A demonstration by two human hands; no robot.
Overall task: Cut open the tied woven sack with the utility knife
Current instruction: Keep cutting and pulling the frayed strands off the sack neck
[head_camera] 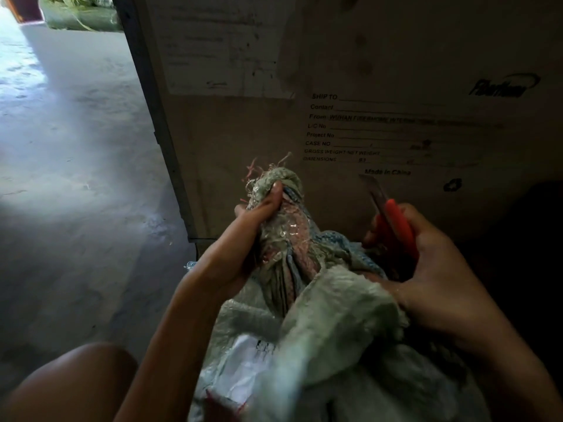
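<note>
– Grey-green weave w/ blue and pink bands: your woven sack (335, 315) sits right in front of you, btwn your arms, close against the cardboard box (396, 56). Its neck (283, 239) is bunched, twisted and standing upright.

– Your left hand (243, 248) is wrapped round that neck, thumb (274, 193) pressed in near the frayed top. Fingers are on the far side, can't see them.

– Your right hand (432, 269) is curled round the red utility knife (396, 226). The blade (371, 187) is out, pointing up twd the box, apart from the cloth. No cut visible yet, I'd say.

– Something shiny binds the neck, tape or film, can't tell which. Prob. that's where you go in.

– Main risk, imo: the edge has to enter just beside your left hand. If it skids off that slick wrap, or pops through all at once, it runs twd your thumb or wrist.

– Your knee (76, 376) is near too, lower left. A stroke pulled twd yourself could end there.

– Blade looks well extended. Side load in tough weave could snap it.

– It's dim on this side, bright only on the concrete floor (76, 178), so you may misjudge where the edge lands. Go deep and you could slash whatever's inside; contents not visible.
</note>
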